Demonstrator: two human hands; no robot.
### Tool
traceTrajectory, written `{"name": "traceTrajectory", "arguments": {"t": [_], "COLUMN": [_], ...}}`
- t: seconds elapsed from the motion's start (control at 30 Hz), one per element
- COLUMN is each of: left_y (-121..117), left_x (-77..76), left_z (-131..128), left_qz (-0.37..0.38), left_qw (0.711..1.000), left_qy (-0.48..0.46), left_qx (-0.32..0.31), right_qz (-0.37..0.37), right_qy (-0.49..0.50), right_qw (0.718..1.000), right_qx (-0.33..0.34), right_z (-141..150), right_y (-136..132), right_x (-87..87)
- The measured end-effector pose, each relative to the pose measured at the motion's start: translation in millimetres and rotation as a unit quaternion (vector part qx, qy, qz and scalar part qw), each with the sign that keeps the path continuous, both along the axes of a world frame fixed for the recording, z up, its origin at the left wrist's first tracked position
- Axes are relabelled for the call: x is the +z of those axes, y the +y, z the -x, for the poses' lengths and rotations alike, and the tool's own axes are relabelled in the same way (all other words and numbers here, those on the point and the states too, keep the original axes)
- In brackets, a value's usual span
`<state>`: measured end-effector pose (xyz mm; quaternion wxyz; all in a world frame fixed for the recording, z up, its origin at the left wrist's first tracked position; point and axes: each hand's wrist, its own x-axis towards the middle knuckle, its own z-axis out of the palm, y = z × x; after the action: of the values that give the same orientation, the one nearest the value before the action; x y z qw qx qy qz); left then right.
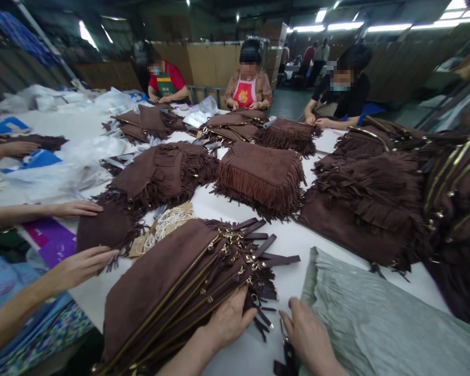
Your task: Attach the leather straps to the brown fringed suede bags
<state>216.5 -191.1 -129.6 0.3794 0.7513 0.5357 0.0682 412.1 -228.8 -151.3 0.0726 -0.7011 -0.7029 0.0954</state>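
A stack of brown fringed bags (160, 266) with gold zippers lies in front of me, its straps and metal clasps bunched at the right end. My left hand (231, 316) rests against the near side of this stack, fingers extended toward the clasps and thumb apart. To its right, my right hand (311, 337) has thumb and fingers closed at the metal clasp of a short dark strap (285, 357), which hangs below the fingers. Part of the grip is hidden by the hand itself.
A grey-green plastic-wrapped bundle (384, 318) lies right of my right hand. More fringed bags (260, 172) are piled across the white table (285, 235). White cords with tags (170, 224) sit behind the stack. A co-worker's hands (82, 263) reach in from the left; several people work opposite.
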Motion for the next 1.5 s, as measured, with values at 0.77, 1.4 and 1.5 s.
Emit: {"name": "traceTrajectory", "arguments": {"t": [0.77,1.4,1.5], "left_y": [14,18,22], "left_x": [15.4,38.2,45.7], "left_z": [-5,1,1], "left_qz": [0.167,0.157,0.154], "left_qw": [0.970,0.981,0.983], "left_qy": [-0.144,-0.112,-0.098], "left_qx": [0.098,0.036,0.026], "right_qz": [-0.157,-0.119,-0.155], "right_qy": [0.260,0.372,0.312], "right_qw": [0.952,0.921,0.937], "right_qx": [0.034,-0.009,0.027], "right_z": [56,64,65], "right_y": [-33,-33,-36], "right_x": [-22.5,-20.9,-30.0]}}
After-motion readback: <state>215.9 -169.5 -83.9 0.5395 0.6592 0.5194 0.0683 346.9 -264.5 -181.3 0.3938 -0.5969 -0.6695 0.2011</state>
